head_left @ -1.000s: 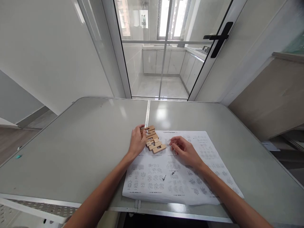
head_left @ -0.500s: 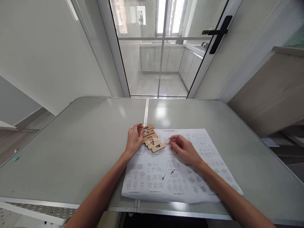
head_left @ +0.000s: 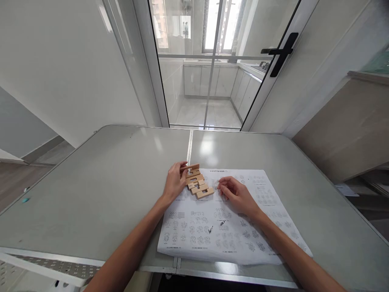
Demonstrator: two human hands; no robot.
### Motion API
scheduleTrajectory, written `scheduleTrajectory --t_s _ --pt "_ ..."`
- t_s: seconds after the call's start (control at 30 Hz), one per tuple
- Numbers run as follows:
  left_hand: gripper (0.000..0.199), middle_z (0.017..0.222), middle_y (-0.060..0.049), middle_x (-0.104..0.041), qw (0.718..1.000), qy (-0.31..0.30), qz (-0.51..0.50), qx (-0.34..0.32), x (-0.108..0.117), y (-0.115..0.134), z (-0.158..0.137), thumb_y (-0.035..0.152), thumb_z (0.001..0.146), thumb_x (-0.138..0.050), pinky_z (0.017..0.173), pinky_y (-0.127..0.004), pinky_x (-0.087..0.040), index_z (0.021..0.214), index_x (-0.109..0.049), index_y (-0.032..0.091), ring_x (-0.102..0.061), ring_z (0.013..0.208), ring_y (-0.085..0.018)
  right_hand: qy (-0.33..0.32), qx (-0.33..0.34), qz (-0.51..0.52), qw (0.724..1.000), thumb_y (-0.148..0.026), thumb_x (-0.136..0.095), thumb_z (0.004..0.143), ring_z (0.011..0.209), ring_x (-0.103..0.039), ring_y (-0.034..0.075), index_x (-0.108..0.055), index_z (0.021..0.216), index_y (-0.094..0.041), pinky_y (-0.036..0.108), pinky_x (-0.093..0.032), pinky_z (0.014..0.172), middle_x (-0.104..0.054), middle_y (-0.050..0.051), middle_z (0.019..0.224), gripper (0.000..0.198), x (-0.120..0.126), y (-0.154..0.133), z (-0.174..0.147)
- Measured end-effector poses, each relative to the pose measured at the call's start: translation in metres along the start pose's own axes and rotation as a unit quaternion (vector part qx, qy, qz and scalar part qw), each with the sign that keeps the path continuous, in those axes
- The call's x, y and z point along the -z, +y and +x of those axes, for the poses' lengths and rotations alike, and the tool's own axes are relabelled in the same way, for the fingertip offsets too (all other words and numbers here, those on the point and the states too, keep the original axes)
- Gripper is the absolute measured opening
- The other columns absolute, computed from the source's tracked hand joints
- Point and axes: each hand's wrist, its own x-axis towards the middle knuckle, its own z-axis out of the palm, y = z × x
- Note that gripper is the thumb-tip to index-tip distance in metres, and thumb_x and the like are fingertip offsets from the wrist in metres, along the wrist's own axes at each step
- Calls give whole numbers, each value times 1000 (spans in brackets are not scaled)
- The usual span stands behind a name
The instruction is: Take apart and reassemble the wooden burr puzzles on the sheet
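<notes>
Several notched wooden puzzle pieces (head_left: 199, 187) lie in a slanting row on the left upper part of a printed paper sheet (head_left: 194, 225). My left hand (head_left: 176, 180) is at the far left end of the row, its thumb and fingers closed on the farthest wooden piece (head_left: 193, 166), which stands tilted up on edge. Part of that piece is hidden behind the fingers. To the right of the row, my right hand (head_left: 236, 194) hovers low over the paper. Its fingers are loosely bent and apart, and I see nothing between them.
The paper carries rows of small line drawings and lies on a grey folding table (head_left: 91, 194) with a centre seam. A small teal object (head_left: 25, 200) sits near the table's left edge. Beyond the far edge stands a glass door with a black handle (head_left: 281, 53).
The farthest wooden piece, flat before, is now tipped up on edge in my left hand. My right hand keeps nearly the same pose. The whole view has shifted slightly.
</notes>
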Motion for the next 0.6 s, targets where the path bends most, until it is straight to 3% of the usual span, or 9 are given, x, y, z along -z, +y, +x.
scheduleTrajectory --t_s 0.23,0.4,0.6 --pt "22 112 -7 -71 999 13 2 -36 5 5 0 22 103 -55 95 -43 -61 113 -74 24 -70 106 -24 -8 -13 -4 1000 -48 -61 100 73 -64 19 -63 108 -24 34 -50 65 -73 5 92 25 1 -6 -1" --pt "21 112 -5 -71 993 38 19 -112 13 9 2 22 104 -56 92 -40 -61 114 -74 27 -70 102 -21 -7 -17 -4 1000 -48 -61 98 71 -63 19 -63 106 -24 34 -50 65 -72 4 89 25 1 -10 -2" --pt "20 110 -7 -70 986 -2 60 -157 12 3 -2 25 106 -55 90 -41 -59 114 -74 26 -67 104 -23 -4 -21 -1 1000 -50 -62 98 72 -64 20 -64 106 -24 33 -51 65 -72 5 89 28 0 -8 -1"
